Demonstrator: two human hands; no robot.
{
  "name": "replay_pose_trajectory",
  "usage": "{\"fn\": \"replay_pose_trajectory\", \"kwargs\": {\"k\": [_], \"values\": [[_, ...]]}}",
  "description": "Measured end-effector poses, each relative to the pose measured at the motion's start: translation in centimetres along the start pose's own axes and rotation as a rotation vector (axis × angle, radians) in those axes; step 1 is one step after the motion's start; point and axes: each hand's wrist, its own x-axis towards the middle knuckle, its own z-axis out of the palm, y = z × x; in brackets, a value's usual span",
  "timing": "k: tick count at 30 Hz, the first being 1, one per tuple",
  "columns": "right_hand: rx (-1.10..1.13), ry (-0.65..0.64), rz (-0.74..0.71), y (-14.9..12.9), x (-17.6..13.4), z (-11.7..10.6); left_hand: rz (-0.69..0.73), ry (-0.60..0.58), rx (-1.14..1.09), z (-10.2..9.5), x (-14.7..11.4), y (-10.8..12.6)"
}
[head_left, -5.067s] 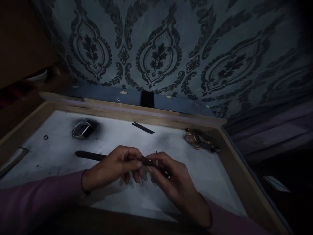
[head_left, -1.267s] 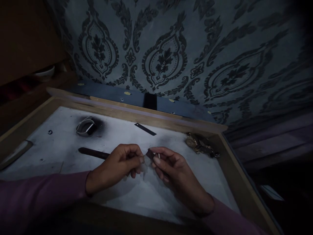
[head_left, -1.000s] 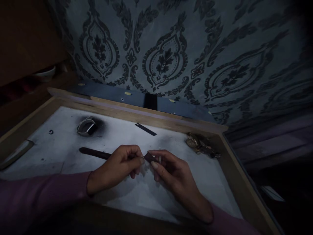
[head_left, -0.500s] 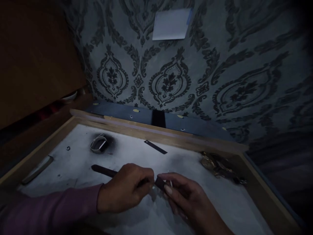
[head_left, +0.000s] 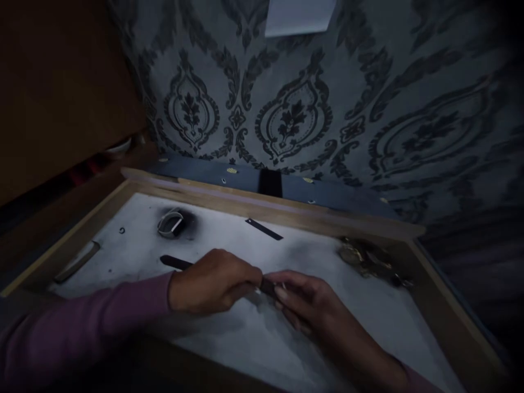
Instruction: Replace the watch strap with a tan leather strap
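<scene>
My right hand [head_left: 307, 300] pinches a short dark piece of watch strap [head_left: 269, 287] between thumb and fingers. Small pale bits show by those fingertips. My left hand [head_left: 216, 281], in a purple sleeve, is closed, and its fingertips meet the left end of that piece. A dark strap end [head_left: 174, 262] with a tapered tip sticks out behind the left hand. The hand hides whether both parts are one strap. Beyond the hands, a thin flat dark strip [head_left: 264, 229] lies on the white surface [head_left: 229, 338].
A raised wooden rim [head_left: 229, 201] borders the white surface. Inside it lie a silver watch [head_left: 171, 224] on a dark smudge, gold-coloured watches [head_left: 368, 259], a curved band [head_left: 77, 263] and a small dark ring [head_left: 121, 230]. Patterned wallpaper [head_left: 292, 117] rises behind.
The view has tilted down, so the scene sits higher in the picture. My left fingertips have closed the small gap to the strap piece in my right hand.
</scene>
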Motion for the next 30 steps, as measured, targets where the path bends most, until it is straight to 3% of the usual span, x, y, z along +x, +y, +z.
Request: {"fn": "replay_pose_trajectory", "kwargs": {"k": [9,16,21,27,30], "values": [[0.323,-0.11,0.117,-0.4,0.5,-0.1,-0.044,-0.094,-0.311,0.0,0.4,-0.7],[0.376,-0.101,0.153,-0.4,0.5,-0.3,-0.165,-0.019,-0.335,0.3,0.5,-0.1],[0.302,-0.072,0.083,-0.4,0.4,0.0,-0.148,0.078,-0.151,1.2,0.1,0.0],[0.181,-0.043,-0.046,-0.2,0.1,0.6,-0.007,0.241,0.397,2.4,-0.5,0.8],[0.153,-0.08,-0.077,0.0,0.1,0.9,0.035,0.308,0.551,2.7,-0.6,0.8]]}}
